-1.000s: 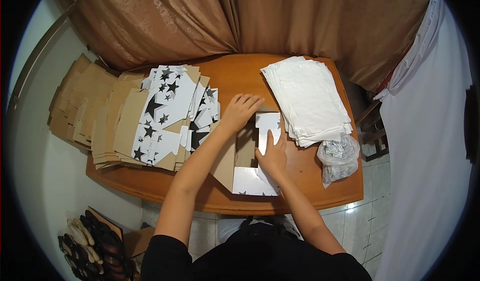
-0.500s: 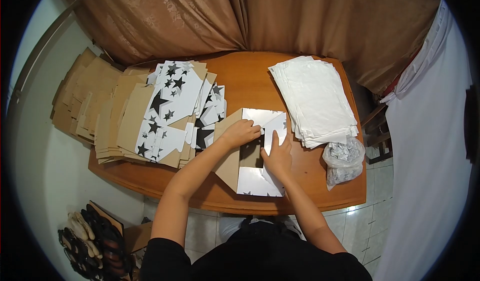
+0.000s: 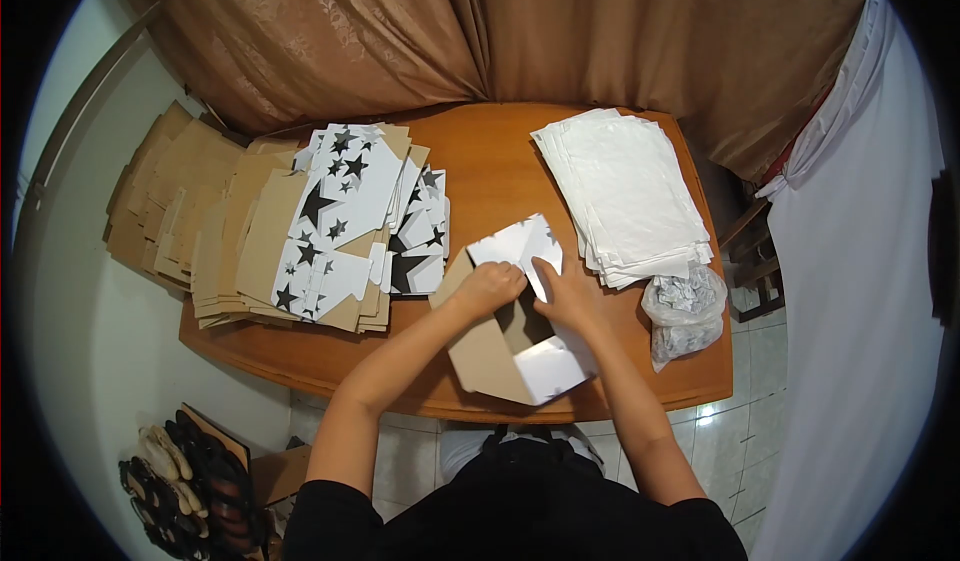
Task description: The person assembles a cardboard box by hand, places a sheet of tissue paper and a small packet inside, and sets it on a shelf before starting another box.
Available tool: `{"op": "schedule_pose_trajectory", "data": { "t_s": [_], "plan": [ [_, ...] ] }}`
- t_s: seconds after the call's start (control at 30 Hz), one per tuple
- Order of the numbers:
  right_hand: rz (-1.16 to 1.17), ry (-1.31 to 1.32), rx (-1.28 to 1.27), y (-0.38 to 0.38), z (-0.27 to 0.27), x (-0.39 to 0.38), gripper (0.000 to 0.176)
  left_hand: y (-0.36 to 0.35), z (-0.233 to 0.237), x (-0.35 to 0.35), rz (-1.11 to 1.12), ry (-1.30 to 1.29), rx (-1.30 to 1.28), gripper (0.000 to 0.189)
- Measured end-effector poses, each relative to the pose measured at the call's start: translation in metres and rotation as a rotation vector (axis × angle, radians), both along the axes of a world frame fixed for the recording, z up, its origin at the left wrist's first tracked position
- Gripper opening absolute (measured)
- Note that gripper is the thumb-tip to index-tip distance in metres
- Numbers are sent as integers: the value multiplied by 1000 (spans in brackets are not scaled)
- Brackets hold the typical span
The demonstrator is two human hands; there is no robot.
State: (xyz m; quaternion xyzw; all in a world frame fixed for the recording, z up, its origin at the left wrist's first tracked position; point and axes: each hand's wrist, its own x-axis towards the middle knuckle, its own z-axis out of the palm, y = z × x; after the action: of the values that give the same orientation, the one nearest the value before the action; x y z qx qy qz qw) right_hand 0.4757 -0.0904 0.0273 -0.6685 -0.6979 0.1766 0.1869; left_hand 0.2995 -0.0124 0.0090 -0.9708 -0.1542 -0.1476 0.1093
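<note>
Box (image 3: 510, 356) sits at 6 o'clock on the table (image 3: 490, 151), its corner close to the near edge. My left hand (image 3: 492, 286) and right hand (image 3: 570, 296) both pinch its star-printed flap (image 3: 515, 244). Flat star-printed blanks (image 3: 340, 211) crowd 9 o'clock. White sheets (image 3: 625, 196) and a plastic bag (image 3: 683, 311) flank 3 o'clock. Bare wood lies open at 12 o'clock.
</note>
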Motion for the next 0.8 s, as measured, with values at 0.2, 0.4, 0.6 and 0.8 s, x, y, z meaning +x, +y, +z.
{"op": "schedule_pose_trajectory", "data": {
  "t_s": [0.2,0.4,0.6,0.8],
  "plan": [
    [273,-48,-78,31,-20,9,64,-56,1,20,348,61,-17,8],
    [456,-41,-129,43,-19,-14,56,-80,-17,21,572,66,-19,6],
    [440,-5,89,1,-1,-25,55,-88,34,-30,337,11,-301,18],
    [389,-66,118,-91,12,31,47,-85,36,-122,-55,19,-480,36]
  ]
}}
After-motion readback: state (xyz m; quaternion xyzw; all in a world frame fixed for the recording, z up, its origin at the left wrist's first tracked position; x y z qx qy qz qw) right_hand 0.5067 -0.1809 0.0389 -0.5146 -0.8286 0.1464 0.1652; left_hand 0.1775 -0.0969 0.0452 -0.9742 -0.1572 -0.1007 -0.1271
